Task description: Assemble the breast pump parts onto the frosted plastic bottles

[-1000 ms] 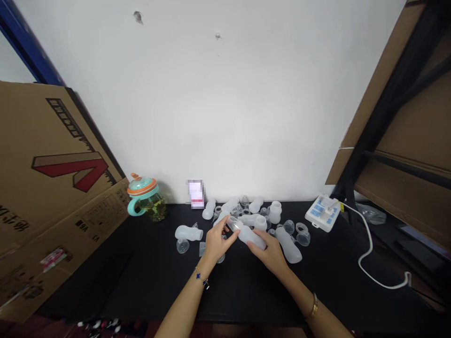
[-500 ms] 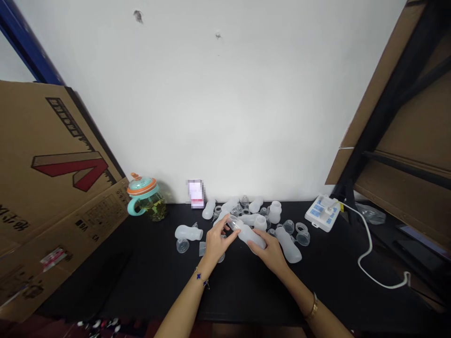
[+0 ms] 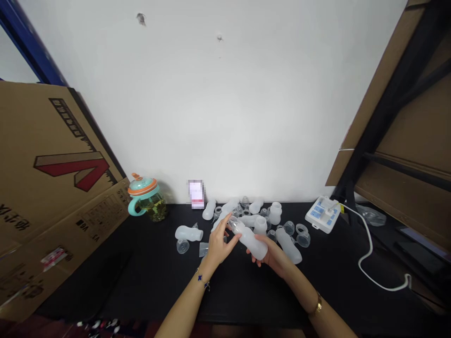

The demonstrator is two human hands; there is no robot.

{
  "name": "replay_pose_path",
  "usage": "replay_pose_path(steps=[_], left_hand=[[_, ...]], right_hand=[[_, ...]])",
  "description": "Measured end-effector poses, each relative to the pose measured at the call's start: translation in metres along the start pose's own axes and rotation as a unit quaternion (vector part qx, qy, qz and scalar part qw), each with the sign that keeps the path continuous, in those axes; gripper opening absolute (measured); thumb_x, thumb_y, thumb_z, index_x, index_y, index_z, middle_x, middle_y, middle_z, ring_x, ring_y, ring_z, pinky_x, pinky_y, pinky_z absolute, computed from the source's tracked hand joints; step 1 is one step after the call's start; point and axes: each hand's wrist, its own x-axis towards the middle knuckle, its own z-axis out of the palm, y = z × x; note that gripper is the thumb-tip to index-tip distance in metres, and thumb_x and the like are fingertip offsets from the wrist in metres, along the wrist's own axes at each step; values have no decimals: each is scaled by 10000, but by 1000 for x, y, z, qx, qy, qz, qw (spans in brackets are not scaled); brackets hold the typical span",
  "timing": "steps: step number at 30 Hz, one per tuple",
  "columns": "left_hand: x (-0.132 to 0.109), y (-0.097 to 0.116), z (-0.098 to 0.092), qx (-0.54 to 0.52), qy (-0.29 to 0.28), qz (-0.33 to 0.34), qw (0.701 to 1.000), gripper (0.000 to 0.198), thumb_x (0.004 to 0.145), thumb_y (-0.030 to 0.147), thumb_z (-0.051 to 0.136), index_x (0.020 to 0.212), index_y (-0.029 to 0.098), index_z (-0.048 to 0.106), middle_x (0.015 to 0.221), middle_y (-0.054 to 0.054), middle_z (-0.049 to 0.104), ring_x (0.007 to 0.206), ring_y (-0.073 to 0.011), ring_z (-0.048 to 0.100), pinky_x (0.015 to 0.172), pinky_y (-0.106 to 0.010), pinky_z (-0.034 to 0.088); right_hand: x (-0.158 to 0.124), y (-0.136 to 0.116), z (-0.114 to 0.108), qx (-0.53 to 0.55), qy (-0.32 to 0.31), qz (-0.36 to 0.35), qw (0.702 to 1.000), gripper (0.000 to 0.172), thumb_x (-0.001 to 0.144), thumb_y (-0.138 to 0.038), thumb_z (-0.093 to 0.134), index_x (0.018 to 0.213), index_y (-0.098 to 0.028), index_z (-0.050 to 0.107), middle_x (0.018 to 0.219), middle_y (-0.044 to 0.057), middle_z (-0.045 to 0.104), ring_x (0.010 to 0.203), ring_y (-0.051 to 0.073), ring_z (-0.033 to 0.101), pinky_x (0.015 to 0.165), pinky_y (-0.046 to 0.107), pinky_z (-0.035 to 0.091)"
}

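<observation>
Between my hands is a frosted white baby bottle (image 3: 254,245), tilted with its base toward me on the right. A clear cap (image 3: 233,224) sits at its upper left end; whether it is fastened I cannot tell. My left hand (image 3: 219,245) has its thumb and fingers closed around the clear cap and the bottle's neck. My right hand (image 3: 269,259) grips the lower body, its fingers under it. More frosted bottles lie close by: one bottle (image 3: 289,246) to the right, another bottle (image 3: 188,233) to the left. A clear dome cap (image 3: 182,246) rests beside the left one.
Behind my hands several bottles and clear caps lie mixed, one bottle (image 3: 275,213) upright. A teapot (image 3: 148,199) and a lit phone-like screen (image 3: 196,194) stand toward the wall. At the right sits a power strip (image 3: 322,214) with a white cable (image 3: 366,234). A cardboard box (image 3: 63,188) borders the left.
My right hand has slid down and around, so its fingers now come under the bottle. The bottle's base has moved slightly toward me. My left hand remains at the cap end.
</observation>
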Motion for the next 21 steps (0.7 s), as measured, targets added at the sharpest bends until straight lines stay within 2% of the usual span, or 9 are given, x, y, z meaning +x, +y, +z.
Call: replay_pose_path(steps=[5,12,21], left_hand=[[0,1,-1,40,22,22,999,578,928,435,591,1436,201,443,1190,-117,656,886,-198,659,692,-302,563],[0,2,-1,65,42,18,997,541,922,433,606,1397,202,486,1142,-101,672,834,-186,661,710,-303,566],[1,5,-1,76,39,18,996,524,930,443,580,1381,186,502,1094,-100,686,796,-185,661,663,-291,565]], right_hand=[[2,0,1,-2,0,-26,1000,468,829,-561,644,1056,-155,695,863,101,719,591,172,635,432,246,451],[4,0,2,-33,29,-53,998,471,744,-472,787,1118,-203,687,804,25,659,644,172,668,420,210,501],[11,6,-4,-55,28,-53,997,541,716,-527,797,1123,-192,679,734,13,646,614,172,664,399,204,505]])
